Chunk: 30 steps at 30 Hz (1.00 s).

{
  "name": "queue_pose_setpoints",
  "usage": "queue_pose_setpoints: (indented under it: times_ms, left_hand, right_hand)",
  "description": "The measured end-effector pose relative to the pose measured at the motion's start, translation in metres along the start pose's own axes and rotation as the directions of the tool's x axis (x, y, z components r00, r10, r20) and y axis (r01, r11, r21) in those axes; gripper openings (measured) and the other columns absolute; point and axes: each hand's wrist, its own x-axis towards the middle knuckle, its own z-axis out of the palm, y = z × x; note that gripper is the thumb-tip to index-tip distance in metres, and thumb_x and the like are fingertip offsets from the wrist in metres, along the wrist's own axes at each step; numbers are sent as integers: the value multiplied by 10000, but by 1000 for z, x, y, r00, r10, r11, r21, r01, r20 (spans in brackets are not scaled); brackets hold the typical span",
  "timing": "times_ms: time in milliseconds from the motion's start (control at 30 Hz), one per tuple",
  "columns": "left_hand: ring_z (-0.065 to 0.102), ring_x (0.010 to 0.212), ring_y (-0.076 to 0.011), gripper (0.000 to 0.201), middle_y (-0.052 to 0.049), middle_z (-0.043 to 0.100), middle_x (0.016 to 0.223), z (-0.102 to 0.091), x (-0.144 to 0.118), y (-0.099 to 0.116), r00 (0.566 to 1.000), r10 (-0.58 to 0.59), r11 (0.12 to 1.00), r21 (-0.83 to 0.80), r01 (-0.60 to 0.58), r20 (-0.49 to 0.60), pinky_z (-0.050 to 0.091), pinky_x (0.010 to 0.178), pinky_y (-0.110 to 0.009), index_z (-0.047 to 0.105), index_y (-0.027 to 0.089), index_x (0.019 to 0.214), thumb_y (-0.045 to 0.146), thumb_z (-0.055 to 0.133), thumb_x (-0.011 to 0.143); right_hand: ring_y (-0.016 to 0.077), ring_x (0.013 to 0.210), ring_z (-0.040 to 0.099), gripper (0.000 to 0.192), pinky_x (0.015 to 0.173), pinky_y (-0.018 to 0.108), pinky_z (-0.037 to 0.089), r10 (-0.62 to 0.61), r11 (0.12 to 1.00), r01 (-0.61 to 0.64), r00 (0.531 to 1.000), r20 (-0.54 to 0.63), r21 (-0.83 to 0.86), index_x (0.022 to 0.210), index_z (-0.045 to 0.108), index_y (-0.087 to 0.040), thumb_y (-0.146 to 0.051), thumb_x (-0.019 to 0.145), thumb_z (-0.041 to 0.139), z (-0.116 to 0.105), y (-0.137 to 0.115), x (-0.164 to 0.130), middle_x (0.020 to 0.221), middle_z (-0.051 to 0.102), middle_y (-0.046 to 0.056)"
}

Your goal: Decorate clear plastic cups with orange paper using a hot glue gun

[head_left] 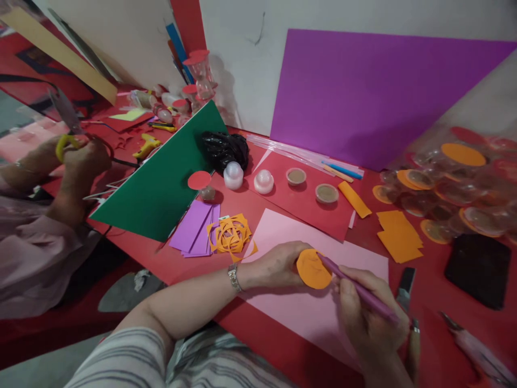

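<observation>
My left hand (278, 265), with a watch at the wrist, is closed around a round orange disc (314, 269) whose flat face shows creases or faint marks. What lies under the disc is hidden. In my right hand (369, 307) is a slim purple pen-like stick (355, 285), gripped like a pen. Its tip meets the disc's upper right edge; I cannot tell if it is pressing. Both hands are above a pink sheet (283, 231). Left of it lie orange cut-out scraps (232, 235) and purple paper pieces (194, 229).
A green board (169, 183) stands at left; beyond it a co-worker's hands (83, 153) hold scissors (67, 116). Small filled cups (326, 194) sit on a red sheet. At right are stacked clear cups (456, 191), a black pouch (479, 269), a cutter (406, 288) and pliers-like tool (480, 345).
</observation>
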Motion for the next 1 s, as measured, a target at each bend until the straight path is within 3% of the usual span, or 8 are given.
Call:
queue_pose_setpoints:
  times_ms: [300,467,667,867,1000]
  left_hand:
    - [646,903,-174,429,-59,698,1013,0,1,2,1000,7,1000,-5,-7,9,511,806,-265,658,152,1035,380,855,729]
    - [645,863,-164,367,-45,695,955,1,2,2,999,24,999,-34,-23,39,508,771,-251,673,153,981,374,847,744]
    - [651,884,-178,437,-55,699,978,1,1,2,999,28,999,-24,-27,33,512,781,-268,671,159,1002,472,836,745]
    - [654,881,-176,419,-55,702,981,1,1,1,1000,2,1000,-4,-2,28,513,769,-260,662,157,992,424,850,730]
    - [654,891,-173,409,-53,704,984,2,1,-1,1000,23,1000,-11,-23,6,512,784,-262,657,159,997,405,851,734]
  right_hand:
    - [108,586,675,127,531,193,532,-34,997,29,998,59,76,1014,655,-228,-163,931,585,-1,-6,2,776,718,-10]
    - [114,629,690,85,572,215,550,47,992,-57,995,90,115,997,660,-227,-216,949,590,1,-12,-4,794,718,-2]
    - [120,602,692,122,510,206,549,-33,979,6,991,131,205,1029,658,-224,-181,931,599,2,-6,-9,798,722,10]
    - [124,566,656,82,515,226,537,39,973,-62,993,108,223,943,652,-221,-171,922,589,0,-13,-4,715,685,-2]
    - [100,525,582,115,512,219,476,124,980,-132,991,57,147,870,643,-228,-200,945,560,-8,-19,2,669,635,-27]
